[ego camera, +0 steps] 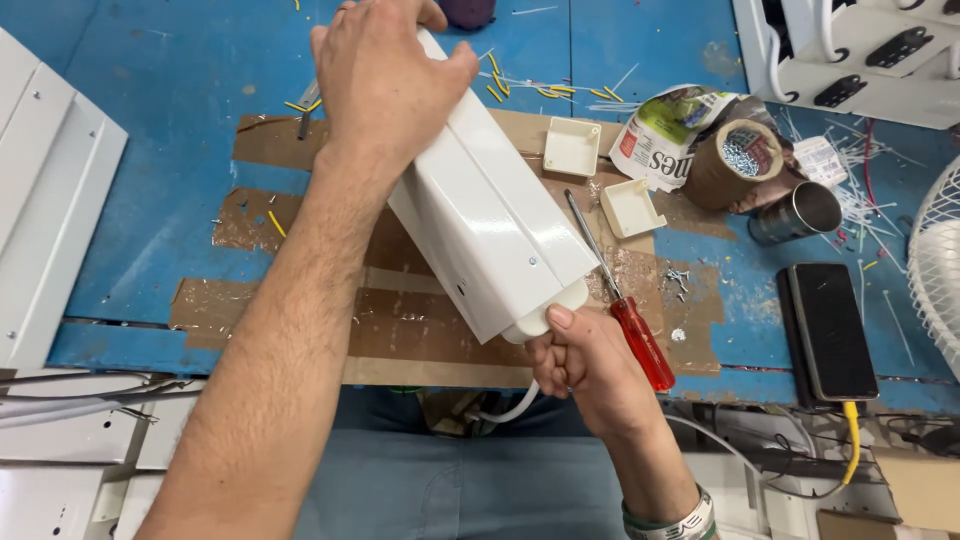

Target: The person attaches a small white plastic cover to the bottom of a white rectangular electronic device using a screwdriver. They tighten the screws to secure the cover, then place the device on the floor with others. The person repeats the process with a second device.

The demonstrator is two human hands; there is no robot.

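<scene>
White metal housing (490,215) lying tilted over the blue tabletop (160,120), far end being clamped under the left hand (385,75). Right hand (590,370) curled shut, thumb pressing the end cap; best keeping steady, even pressure, avoiding the red-handled screwdriver (625,305) beside it.

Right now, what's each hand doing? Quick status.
Left hand: closed over the far end of the white metal housing.
Right hand: gripping the housing's near end cap, thumb pressed on it; the red-handled screwdriver lies beside it.
</scene>
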